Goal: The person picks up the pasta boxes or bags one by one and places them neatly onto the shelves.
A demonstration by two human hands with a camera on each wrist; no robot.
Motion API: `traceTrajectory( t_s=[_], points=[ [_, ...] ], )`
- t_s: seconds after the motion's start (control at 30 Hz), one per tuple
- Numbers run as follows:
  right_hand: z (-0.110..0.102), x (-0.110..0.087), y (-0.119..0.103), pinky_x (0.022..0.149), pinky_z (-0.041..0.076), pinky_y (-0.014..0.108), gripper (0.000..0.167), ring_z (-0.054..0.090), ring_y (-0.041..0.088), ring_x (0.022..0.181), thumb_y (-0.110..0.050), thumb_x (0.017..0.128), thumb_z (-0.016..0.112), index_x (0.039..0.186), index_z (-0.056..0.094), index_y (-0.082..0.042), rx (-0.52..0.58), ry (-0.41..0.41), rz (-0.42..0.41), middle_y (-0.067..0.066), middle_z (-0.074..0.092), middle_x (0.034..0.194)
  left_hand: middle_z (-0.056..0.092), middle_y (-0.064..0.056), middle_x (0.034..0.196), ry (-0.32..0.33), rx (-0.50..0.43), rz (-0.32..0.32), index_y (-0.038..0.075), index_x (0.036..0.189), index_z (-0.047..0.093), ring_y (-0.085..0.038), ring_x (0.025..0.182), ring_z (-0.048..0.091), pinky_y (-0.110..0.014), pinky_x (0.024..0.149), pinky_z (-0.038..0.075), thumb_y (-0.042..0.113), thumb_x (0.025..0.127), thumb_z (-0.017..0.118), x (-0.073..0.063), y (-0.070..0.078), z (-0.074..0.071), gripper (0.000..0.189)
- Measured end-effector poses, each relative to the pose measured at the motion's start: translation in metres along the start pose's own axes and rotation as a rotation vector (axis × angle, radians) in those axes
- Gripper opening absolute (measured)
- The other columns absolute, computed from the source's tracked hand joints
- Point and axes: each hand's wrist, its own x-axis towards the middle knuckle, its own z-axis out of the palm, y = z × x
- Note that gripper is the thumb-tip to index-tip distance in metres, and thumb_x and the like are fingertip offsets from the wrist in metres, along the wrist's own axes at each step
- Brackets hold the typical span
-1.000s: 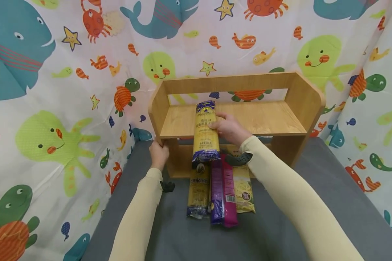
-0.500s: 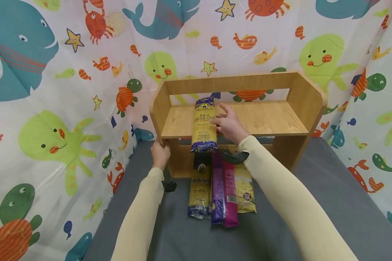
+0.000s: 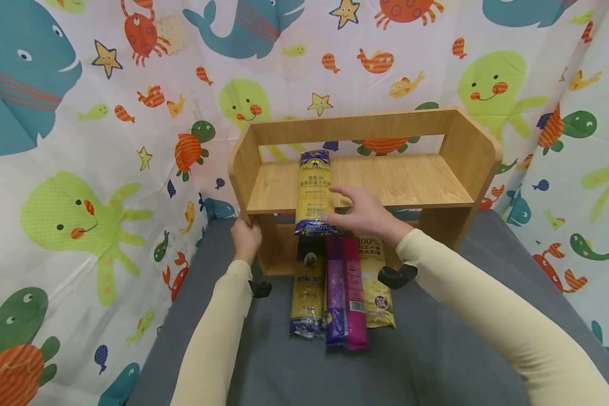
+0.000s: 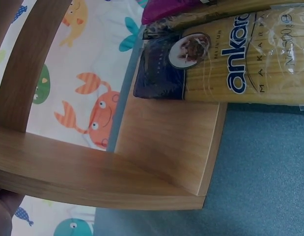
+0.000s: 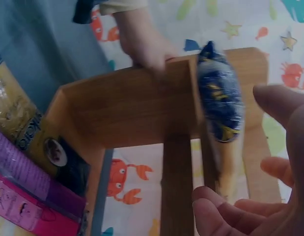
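A yellow and blue spaghetti pack (image 3: pixel 313 189) lies on the upper board of a wooden shelf (image 3: pixel 406 177), its lower end jutting over the front edge. My right hand (image 3: pixel 369 215) is at its right side with spread fingers; in the right wrist view the fingertips (image 5: pixel 207 199) stand around the pack without gripping it. Whether one lightly touches it I cannot tell. My left hand (image 3: pixel 246 238) grips the shelf's left side panel at the board's front corner. Below, an Ankara pasta pack (image 3: pixel 308 293), a purple and pink pack (image 3: pixel 346 299) and a yellow pasta pack (image 3: pixel 378 287) lean out of the lower compartment.
The shelf stands on a grey tabletop (image 3: pixel 294 378). Behind and at both sides hangs a white curtain (image 3: pixel 294 73) printed with sea animals. A low rail (image 3: pixel 350 128) runs along the shelf's back.
The spaghetti pack has slid back and up onto the upper board. My right hand has loosened from it and shifted lower along its right side. The left hand stays on the shelf.
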Motion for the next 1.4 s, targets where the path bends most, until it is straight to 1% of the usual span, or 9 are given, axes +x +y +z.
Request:
traceTrajectory(
  t_s=[0.13,0.37,0.53,0.67,0.83,0.97,1.13,1.3,1.4],
  points=[
    [0.012,-0.002,0.005,0.094,0.055,0.047,0.077,0.068,0.031,0.105,-0.040,0.094,0.070,0.158,0.037,-0.011,-0.069,-0.056,-0.058,0.021,0.038,0.160,0.067,-0.027,0.129,0.003,0.022,-0.003,0.000,0.135,0.058,-0.044,0.117,0.067,-0.058,0.099,0.052,0.015,0.103,0.056,0.000,-0.001,0.000,0.036],
    [0.029,0.003,0.010,0.097,0.052,0.049,0.071,0.063,0.032,0.111,-0.042,0.096,0.067,0.156,0.041,-0.014,-0.025,-0.047,-0.051,0.019,0.036,0.161,0.067,-0.026,0.129,-0.002,0.025,-0.013,-0.001,0.136,0.058,-0.043,0.118,0.067,-0.057,0.100,0.052,0.012,0.102,0.056,0.001,0.000,0.004,0.036],
    [0.039,0.014,0.001,0.104,0.049,0.051,0.070,0.056,0.037,0.129,-0.042,0.095,0.068,0.155,0.043,-0.017,0.037,-0.026,-0.033,0.019,0.030,0.164,0.070,-0.026,0.125,0.025,0.047,0.016,-0.001,0.131,0.061,-0.042,0.114,0.068,-0.057,0.097,0.053,0.012,0.100,0.058,0.002,0.003,0.008,0.033],
    [0.051,0.028,-0.007,0.110,0.046,0.052,0.069,0.044,0.038,0.142,-0.041,0.094,0.069,0.154,0.044,-0.017,0.061,-0.023,-0.032,0.019,0.030,0.164,0.071,-0.027,0.122,0.029,0.063,0.023,-0.001,0.128,0.063,-0.043,0.112,0.069,-0.057,0.095,0.054,0.013,0.100,0.059,0.001,0.005,0.009,0.032],
    [0.065,0.044,-0.020,0.114,0.041,0.053,0.070,0.040,0.039,0.146,-0.042,0.094,0.067,0.155,0.044,-0.017,0.047,-0.029,-0.040,0.019,0.029,0.165,0.071,-0.026,0.122,0.008,0.053,0.021,0.000,0.129,0.062,-0.041,0.110,0.069,-0.055,0.095,0.054,0.013,0.098,0.061,0.001,0.006,0.009,0.033],
    [0.077,0.054,-0.029,0.113,0.042,0.052,0.071,0.045,0.037,0.143,-0.043,0.096,0.064,0.157,0.040,-0.017,0.045,-0.060,-0.055,0.017,0.027,0.167,0.072,-0.021,0.123,-0.028,0.047,0.028,0.006,0.132,0.060,-0.037,0.106,0.068,-0.053,0.092,0.054,0.027,0.100,0.059,0.002,0.005,0.007,0.038],
    [0.088,0.063,-0.038,0.115,0.040,0.050,0.071,0.041,0.037,0.147,-0.044,0.098,0.060,0.160,0.036,-0.018,0.043,-0.100,-0.076,0.019,0.019,0.170,0.071,-0.020,0.118,-0.053,-0.020,0.054,0.009,0.136,0.058,-0.035,0.099,0.064,-0.051,0.088,0.052,0.037,0.103,0.052,0.000,0.002,0.002,0.043],
    [0.096,0.068,-0.044,0.119,0.037,0.049,0.072,0.034,0.035,0.152,-0.046,0.099,0.058,0.161,0.033,-0.020,0.041,-0.126,-0.087,0.016,0.014,0.172,0.072,-0.018,0.115,-0.056,-0.096,0.009,0.011,0.138,0.058,-0.029,0.090,0.063,-0.039,0.079,0.051,0.035,0.101,0.059,-0.001,-0.002,-0.001,0.044],
    [0.099,0.068,-0.047,0.120,0.035,0.050,0.072,0.031,0.035,0.153,-0.048,0.099,0.057,0.161,0.032,-0.021,0.033,-0.127,-0.091,0.015,0.013,0.172,0.071,-0.018,0.115,-0.047,-0.104,-0.001,0.012,0.138,0.057,-0.029,0.089,0.063,-0.039,0.078,0.051,0.034,0.099,0.062,0.000,-0.004,-0.004,0.045]
  ],
)
